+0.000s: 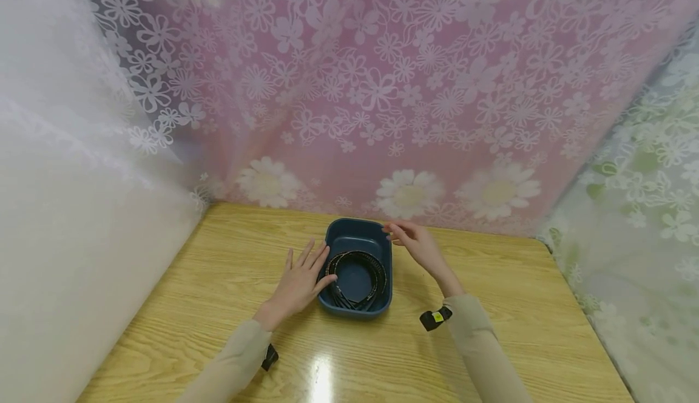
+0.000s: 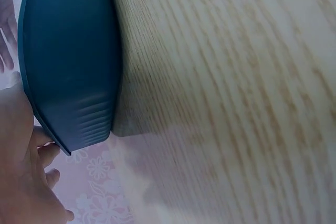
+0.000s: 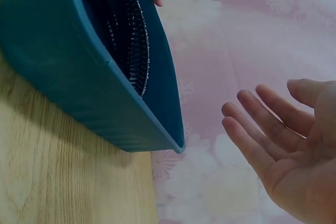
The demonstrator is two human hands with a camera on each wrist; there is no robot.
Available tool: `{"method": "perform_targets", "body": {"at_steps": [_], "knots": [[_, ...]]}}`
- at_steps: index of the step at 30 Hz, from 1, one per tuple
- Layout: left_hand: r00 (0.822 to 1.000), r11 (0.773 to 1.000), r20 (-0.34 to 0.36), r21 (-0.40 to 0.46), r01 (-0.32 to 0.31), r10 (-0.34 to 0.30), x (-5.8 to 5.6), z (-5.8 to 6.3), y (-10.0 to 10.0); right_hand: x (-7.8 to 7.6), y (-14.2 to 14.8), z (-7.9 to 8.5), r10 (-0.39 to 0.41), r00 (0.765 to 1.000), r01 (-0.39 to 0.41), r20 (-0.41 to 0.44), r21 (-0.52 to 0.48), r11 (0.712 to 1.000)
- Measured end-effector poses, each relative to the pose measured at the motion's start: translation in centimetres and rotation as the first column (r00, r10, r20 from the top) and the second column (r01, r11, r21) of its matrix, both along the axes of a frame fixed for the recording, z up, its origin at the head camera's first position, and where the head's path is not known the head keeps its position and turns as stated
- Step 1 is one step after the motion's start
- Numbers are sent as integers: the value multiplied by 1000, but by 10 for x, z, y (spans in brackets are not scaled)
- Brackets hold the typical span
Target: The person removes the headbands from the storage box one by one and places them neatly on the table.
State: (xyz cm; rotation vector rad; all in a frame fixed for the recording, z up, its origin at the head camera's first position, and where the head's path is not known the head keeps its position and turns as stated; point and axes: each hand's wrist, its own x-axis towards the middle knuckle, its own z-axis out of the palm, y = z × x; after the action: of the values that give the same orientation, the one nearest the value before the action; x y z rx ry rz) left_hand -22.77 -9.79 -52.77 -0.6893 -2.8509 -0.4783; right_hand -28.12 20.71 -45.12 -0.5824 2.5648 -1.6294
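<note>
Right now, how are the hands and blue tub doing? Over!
Left hand spread at side of blue tub. Right hand holding nothing. Black hoops inside tub. No obstacle seen.

The head view looks from high above the near side of the blue bin [image 1: 356,244], facing forward and down, the farthest back of the three. The left wrist view sits close at the bin's left, tipped sideways along its outer wall [image 2: 71,51]. The right wrist view, also close, looks from the bin's right over its rim [image 3: 108,63], sharing the bin's inside with the head view.
</note>
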Motion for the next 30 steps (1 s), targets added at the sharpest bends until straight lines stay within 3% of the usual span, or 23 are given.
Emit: {"method": "perform_targets", "body": {"at_steps": [8, 19, 25, 30], "knots": [[1000, 1000, 14, 11, 11, -11, 0, -3, -2, -15, -3, -7, 103, 987, -101, 127, -28, 995], [1000, 1000, 16, -22, 0, 1, 2, 3, -1, -23, -17, -17, 90, 977, -108, 192, 86, 990], [1000, 1000, 16, -26, 4, -4, 2, 3, -1, -27, -27, -20, 63, 989, -90, 131, 211, 973], [1000, 1000, 14, -28, 6, -6, 2, 3, -1, -32, -33, -24, 87, 995, -100, 53, 382, 919]]}}
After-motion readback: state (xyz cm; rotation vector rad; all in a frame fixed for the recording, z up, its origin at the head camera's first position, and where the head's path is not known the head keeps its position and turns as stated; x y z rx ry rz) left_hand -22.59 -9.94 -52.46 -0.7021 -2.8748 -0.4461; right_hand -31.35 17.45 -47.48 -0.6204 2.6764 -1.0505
